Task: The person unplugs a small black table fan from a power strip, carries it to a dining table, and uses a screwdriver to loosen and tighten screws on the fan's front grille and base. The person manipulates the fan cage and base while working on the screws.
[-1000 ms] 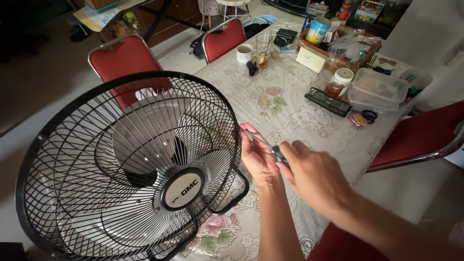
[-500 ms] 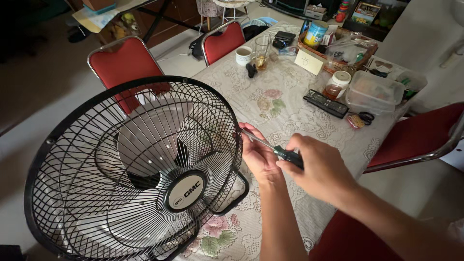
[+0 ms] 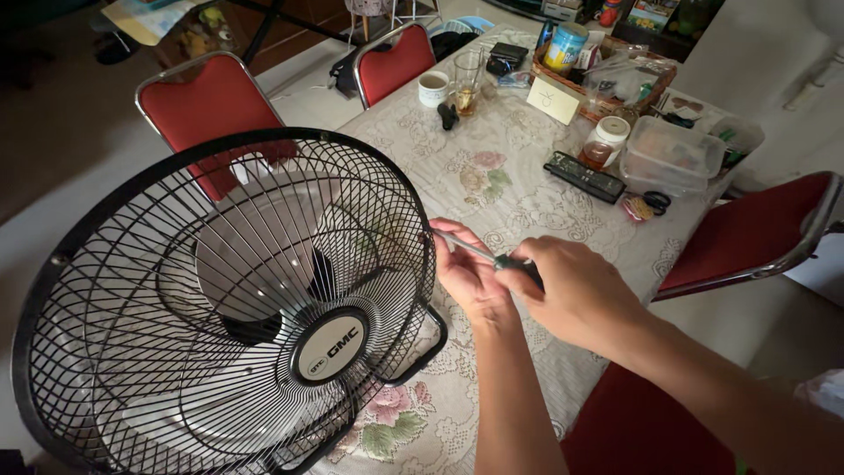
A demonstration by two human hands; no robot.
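The fan (image 3: 229, 308) stands on the table (image 3: 519, 176) at its near-left end; the remote control (image 3: 585, 176), jar (image 3: 605, 142) and plastic container (image 3: 673, 154) lie behind, to the right.

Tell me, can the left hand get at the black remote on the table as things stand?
Probably yes: the left hand rests by the fan's rim, and only bare tablecloth lies between it and the remote.

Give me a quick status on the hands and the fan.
Right hand grips screwdriver, tip at fan guard rim. Left hand steadies the shaft beside the rim. Nothing blocking.
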